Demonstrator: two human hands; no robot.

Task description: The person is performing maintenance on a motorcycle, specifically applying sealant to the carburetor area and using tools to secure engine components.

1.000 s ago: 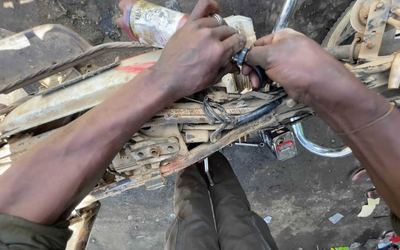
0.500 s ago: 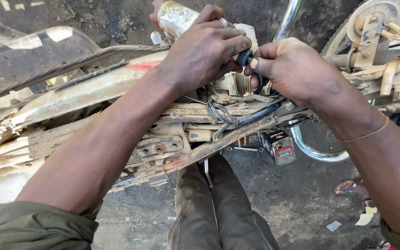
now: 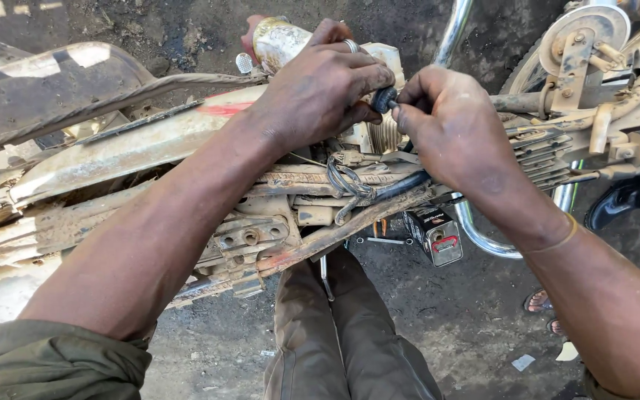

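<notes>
Here, over the stripped, rusty motorcycle frame, the left hand and right hand both pinch a small black rubber cap above the engine's finned cylinder, seemingly not yet seated, loose wires dangling beneath

a small black rubber cap sits between the grease-darkened hands, left and right. a silver ring shines on the left one, a thin yellow band circles the right wrist. the motorcycle frame is dusty cream with rust-brown patches and a red streak. chrome pipe, black wires, olive-brown trousers, dark grey ground.
</notes>
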